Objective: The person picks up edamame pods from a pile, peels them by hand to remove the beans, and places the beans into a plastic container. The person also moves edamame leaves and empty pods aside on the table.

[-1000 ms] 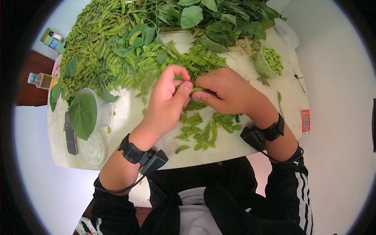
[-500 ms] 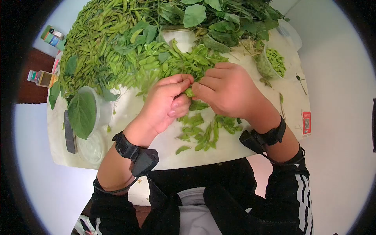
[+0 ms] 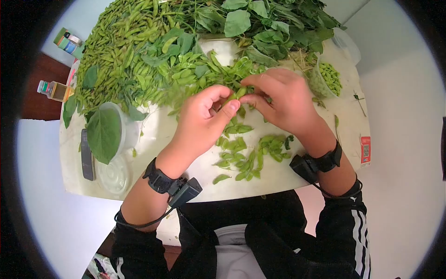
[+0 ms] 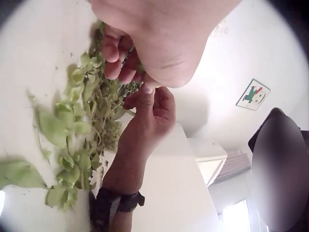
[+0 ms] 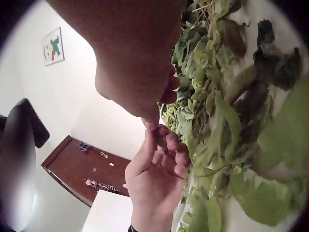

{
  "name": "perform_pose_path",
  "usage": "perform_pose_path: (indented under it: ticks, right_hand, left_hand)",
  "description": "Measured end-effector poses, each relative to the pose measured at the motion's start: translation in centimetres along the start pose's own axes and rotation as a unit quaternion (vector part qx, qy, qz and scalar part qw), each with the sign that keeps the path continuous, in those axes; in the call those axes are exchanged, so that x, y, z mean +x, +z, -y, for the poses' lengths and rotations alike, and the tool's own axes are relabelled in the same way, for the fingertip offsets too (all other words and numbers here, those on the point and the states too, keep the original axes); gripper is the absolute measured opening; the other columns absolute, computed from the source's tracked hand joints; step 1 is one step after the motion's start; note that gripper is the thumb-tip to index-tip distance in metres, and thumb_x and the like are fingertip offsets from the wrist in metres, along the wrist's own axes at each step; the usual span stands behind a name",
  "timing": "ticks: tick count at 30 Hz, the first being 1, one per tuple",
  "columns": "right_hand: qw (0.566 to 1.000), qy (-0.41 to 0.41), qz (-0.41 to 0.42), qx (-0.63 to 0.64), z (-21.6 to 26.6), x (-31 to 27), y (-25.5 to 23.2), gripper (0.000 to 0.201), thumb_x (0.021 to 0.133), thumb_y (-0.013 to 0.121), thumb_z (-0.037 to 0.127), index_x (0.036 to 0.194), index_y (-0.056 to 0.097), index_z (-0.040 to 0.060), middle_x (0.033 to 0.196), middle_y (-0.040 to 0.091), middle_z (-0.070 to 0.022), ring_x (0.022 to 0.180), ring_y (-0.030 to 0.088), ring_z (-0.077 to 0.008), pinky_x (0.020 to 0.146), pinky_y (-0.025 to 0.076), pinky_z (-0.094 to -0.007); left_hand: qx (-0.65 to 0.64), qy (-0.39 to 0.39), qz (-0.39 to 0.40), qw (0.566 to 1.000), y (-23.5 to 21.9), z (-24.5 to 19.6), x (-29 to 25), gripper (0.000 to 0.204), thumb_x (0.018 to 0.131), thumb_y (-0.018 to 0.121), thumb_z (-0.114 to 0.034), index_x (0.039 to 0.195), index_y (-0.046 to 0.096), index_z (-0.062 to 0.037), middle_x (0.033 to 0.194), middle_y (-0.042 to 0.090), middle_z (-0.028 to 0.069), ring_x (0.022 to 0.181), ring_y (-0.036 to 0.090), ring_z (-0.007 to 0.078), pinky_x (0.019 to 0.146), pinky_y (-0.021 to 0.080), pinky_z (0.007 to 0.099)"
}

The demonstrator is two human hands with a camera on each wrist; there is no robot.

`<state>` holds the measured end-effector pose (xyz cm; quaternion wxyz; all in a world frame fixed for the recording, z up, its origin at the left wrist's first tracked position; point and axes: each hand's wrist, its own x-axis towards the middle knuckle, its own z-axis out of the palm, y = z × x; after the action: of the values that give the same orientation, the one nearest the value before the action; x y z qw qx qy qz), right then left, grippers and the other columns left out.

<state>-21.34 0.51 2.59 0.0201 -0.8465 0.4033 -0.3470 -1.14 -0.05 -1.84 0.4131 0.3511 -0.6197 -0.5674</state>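
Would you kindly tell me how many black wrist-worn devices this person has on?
2: the left device is strapped just behind the left hand, the right device just behind the right hand. Any under the sleeves would be hidden.

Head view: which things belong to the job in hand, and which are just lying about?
Seemingly part of the job:
green pod, in the left hand, with the right hand at it
heaped pods
shelled beans in a clear tub

Apparently just lying about:
bottle
red card
dark flat object

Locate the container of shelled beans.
In the head view, the container of shelled beans sits on the right of the table, right of the right hand and beside the leafy pile.
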Motion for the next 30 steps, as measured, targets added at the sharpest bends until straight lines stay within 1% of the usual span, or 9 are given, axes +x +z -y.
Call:
perform_pose_path:
  ticks: [6, 8, 10, 12, 14, 17, 19, 24, 30]
  right_hand:
    - [0.992, 0.07, 0.066, 0.079, -0.5, -0.4, 0.3, 0.022, 0.081, 0.076, 0.021, 0.092, 0.066, 0.0042, 0.074, 0.064, -0.0106, 0.064, 0.062, -0.0247, 0.059, 0.049, -0.0342]
    - [0.985, 0.089, 0.093, 0.114, -0.5, -0.6, 0.7, 0.021, 0.083, 0.075, 0.021, 0.091, 0.066, 0.0036, 0.075, 0.064, -0.0113, 0.065, 0.063, -0.0253, 0.06, 0.049, -0.0341]
    - [0.989, 0.029, 0.085, 0.121, -0.7, -0.6, 0.9, 0.02, 0.087, 0.071, 0.021, 0.092, 0.065, 0.0027, 0.077, 0.064, -0.0128, 0.068, 0.064, -0.0268, 0.062, 0.049, -0.0332]
    - [0.981, 0.061, 0.112, 0.145, -0.4, -0.6, 0.8, 0.018, 0.089, 0.069, 0.019, 0.093, 0.064, 0.0023, 0.078, 0.064, -0.0125, 0.069, 0.064, -0.0256, 0.063, 0.049, -0.0327]
    - [0.971, 0.091, 0.139, 0.17, -0.2, -0.4, 1.1, 0.017, 0.09, 0.067, 0.018, 0.095, 0.063, 0.002, 0.078, 0.065, -0.0122, 0.07, 0.064, -0.0245, 0.063, 0.049, -0.0322]
    - [0.939, 0.17, 0.167, 0.246, 0.3, -0.8, 1.5, 0.015, 0.092, 0.065, 0.014, 0.098, 0.061, 0.0013, 0.076, 0.064, -0.0083, 0.069, 0.061, -0.0176, 0.063, 0.048, -0.0296]
    - [0.903, 0.219, 0.176, 0.325, 0.6, -0.3, 0.8, 0.013, 0.094, 0.063, 0.012, 0.097, 0.06, 0.0, 0.075, 0.062, -0.0044, 0.069, 0.058, -0.0108, 0.064, 0.047, -0.0263]
    - [0.869, 0.246, 0.186, 0.386, 0.4, -0.6, 1.1, 0.014, 0.096, 0.061, 0.014, 0.095, 0.059, -0.0001, 0.075, 0.06, -0.0017, 0.069, 0.055, -0.0086, 0.064, 0.045, -0.0241]
    - [0.794, 0.254, 0.162, 0.527, 0.2, -0.9, 1.5, 0.017, 0.097, 0.06, 0.017, 0.093, 0.059, 0.0007, 0.072, 0.057, 0.0007, 0.064, 0.051, -0.0079, 0.06, 0.042, -0.0237]
  left_hand:
    - [0.08, 0.041, -0.05, 0.995, -0.2, -0.2, 0.4, 0.02, 0.089, 0.071, -0.015, 0.095, 0.062, 0.001, 0.071, 0.061, 0.0013, 0.06, 0.05, 0.0051, 0.055, 0.041, 0.0218]
    - [0.166, 0.057, 0.005, 0.984, 0.1, -1.5, -0.1, 0.013, 0.092, 0.065, -0.01, 0.098, 0.059, 0.0003, 0.079, 0.059, 0.0002, 0.069, 0.051, 0.0053, 0.061, 0.042, 0.0209]
    - [0.189, 0.066, 0.012, 0.98, 0.3, -1.9, -0.4, 0.011, 0.092, 0.064, -0.008, 0.095, 0.059, 0.0003, 0.074, 0.057, -0.0001, 0.065, 0.049, 0.0052, 0.058, 0.04, 0.0215]
    - [0.217, 0.083, 0.014, 0.972, 0.1, -2.0, -0.2, 0.008, 0.091, 0.062, -0.007, 0.092, 0.059, 0.0003, 0.07, 0.054, -0.0004, 0.062, 0.046, 0.0051, 0.056, 0.038, 0.0221]
    - [0.184, 0.042, 0.002, 0.982, -0.3, -1.6, -0.1, 0.012, 0.089, 0.06, -0.012, 0.092, 0.06, -0.0004, 0.064, 0.056, 0.0135, 0.05, 0.053, 0.0216, 0.049, 0.039, 0.033]
    - [0.247, 0.065, -0.01, 0.967, -0.3, -2.0, -0.2, 0.011, 0.088, 0.057, -0.011, 0.091, 0.059, -0.0007, 0.062, 0.055, 0.0144, 0.049, 0.052, 0.0241, 0.048, 0.038, 0.0357]
    - [0.224, 0.051, -0.017, 0.973, 0.1, -1.9, -0.3, 0.011, 0.088, 0.058, -0.011, 0.091, 0.059, -0.0008, 0.061, 0.055, 0.0138, 0.049, 0.052, 0.0233, 0.048, 0.038, 0.0353]
    - [0.197, 0.036, 0.004, 0.98, 0.0, -2.4, -0.3, 0.01, 0.088, 0.059, -0.011, 0.09, 0.059, -0.0007, 0.06, 0.055, 0.0126, 0.048, 0.052, 0.0222, 0.047, 0.038, 0.0334]
    - [0.107, 0.044, 0.0, 0.993, 0.1, -2.1, -0.3, 0.008, 0.086, 0.061, -0.007, 0.084, 0.058, 0.0, 0.058, 0.05, 0.0021, 0.049, 0.044, 0.0072, 0.046, 0.033, 0.0254]
